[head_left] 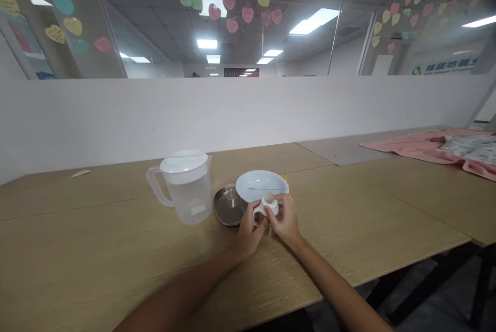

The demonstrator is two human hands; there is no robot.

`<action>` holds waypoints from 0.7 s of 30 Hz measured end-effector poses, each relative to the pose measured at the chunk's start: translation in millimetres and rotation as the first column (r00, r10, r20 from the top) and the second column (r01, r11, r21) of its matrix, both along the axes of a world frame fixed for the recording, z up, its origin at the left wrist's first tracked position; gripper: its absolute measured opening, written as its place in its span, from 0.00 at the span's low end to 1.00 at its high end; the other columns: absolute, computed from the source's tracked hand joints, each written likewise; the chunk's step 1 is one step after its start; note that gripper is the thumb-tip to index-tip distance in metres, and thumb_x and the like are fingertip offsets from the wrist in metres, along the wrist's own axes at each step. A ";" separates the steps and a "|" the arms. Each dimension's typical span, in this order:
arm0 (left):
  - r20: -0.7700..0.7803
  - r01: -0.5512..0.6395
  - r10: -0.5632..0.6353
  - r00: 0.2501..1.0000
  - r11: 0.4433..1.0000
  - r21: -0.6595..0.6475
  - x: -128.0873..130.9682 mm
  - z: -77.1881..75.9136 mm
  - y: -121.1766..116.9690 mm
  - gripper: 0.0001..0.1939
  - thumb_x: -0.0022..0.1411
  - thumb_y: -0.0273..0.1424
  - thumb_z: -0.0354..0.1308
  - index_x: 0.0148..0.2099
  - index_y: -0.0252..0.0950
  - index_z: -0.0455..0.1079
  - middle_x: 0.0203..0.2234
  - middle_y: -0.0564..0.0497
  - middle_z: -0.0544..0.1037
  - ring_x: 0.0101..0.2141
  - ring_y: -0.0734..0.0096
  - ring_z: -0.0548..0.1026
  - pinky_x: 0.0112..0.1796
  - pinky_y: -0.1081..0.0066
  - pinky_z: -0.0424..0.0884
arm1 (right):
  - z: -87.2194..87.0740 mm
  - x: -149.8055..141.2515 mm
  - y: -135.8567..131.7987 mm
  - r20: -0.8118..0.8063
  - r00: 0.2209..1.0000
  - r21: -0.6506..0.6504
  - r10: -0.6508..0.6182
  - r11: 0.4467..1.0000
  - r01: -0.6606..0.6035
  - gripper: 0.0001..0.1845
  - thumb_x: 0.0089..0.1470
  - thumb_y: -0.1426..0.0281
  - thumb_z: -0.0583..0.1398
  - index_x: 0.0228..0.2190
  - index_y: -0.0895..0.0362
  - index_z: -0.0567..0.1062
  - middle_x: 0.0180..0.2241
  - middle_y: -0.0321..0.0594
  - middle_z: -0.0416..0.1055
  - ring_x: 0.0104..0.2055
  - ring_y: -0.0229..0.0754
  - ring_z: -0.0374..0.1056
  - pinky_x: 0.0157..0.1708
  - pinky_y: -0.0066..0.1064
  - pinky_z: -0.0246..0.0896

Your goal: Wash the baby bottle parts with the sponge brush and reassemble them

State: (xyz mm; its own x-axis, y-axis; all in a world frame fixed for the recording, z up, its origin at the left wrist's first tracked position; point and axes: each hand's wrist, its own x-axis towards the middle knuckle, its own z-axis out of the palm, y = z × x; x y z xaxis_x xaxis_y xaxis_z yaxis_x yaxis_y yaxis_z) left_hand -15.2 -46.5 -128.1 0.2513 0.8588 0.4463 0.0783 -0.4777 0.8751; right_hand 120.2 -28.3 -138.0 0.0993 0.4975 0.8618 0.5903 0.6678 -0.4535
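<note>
Between my hands, over the near side of the table, is a baby bottle (270, 207) with a clear teat, a white collar and white side handles. My left hand (250, 228) is closed around its left handle. On the other side, my right hand (287, 221) grips the collar and right handle, thumb on the front. Most of the bottle's body is hidden by my fingers. Just beyond stands a white bowl (261, 179) with a thin, straight item across it. A metal tray (225, 213) sits to the left, with a clear cap (231, 192) on it.
A lidded translucent pitcher (189, 192) stands left of the tray, handle to the left. Pink cloth and a patterned fabric (470, 147) lie at the far right. A white wall (248, 115) closes off the table's back. The table's front edge (391, 272) slants at lower right.
</note>
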 end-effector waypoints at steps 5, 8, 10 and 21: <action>-0.010 -0.035 0.036 0.999 0.999 0.023 1.3 -4.1 2.7 0.21 0.60 0.38 0.55 0.54 0.38 0.58 0.49 0.46 0.69 0.47 0.63 0.68 0.46 0.64 0.65 | 1.0 1.8 -0.6 0.045 0.999 -0.010 -0.007 1.000 0.007 0.12 0.54 0.64 0.56 0.41 0.56 0.68 0.37 0.43 0.71 0.40 0.46 0.66 0.41 0.40 0.62; -0.005 -0.058 0.058 0.998 0.998 0.023 1.4 -9.9 4.4 0.28 0.60 0.36 0.55 0.59 0.39 0.50 0.50 0.45 0.67 0.44 0.65 0.69 0.46 0.64 0.66 | 1.8 2.0 -2.5 0.024 0.999 -0.003 -0.044 0.999 0.044 0.14 0.53 0.64 0.57 0.42 0.55 0.68 0.38 0.44 0.72 0.39 0.46 0.67 0.39 0.40 0.65; -0.007 -0.063 0.063 0.998 0.998 0.028 1.4 -12.1 5.2 0.32 0.60 0.35 0.55 0.61 0.40 0.45 0.49 0.45 0.68 0.41 0.67 0.69 0.45 0.63 0.66 | 1.7 1.7 -3.3 -0.011 0.998 0.004 -0.069 0.998 0.069 0.17 0.52 0.64 0.58 0.43 0.55 0.68 0.39 0.45 0.72 0.40 0.45 0.68 0.37 0.38 0.66; -0.026 -0.281 0.297 0.955 0.926 0.252 -5.0 -12.8 9.1 0.30 0.57 0.36 0.58 0.59 0.39 0.52 0.49 0.44 0.65 0.50 0.60 0.65 0.51 0.59 0.61 | -2.0 2.5 -1.4 0.006 0.995 -0.023 -0.099 0.995 0.099 0.18 0.52 0.62 0.58 0.44 0.55 0.67 0.37 0.43 0.72 0.32 0.41 0.69 0.32 0.34 0.66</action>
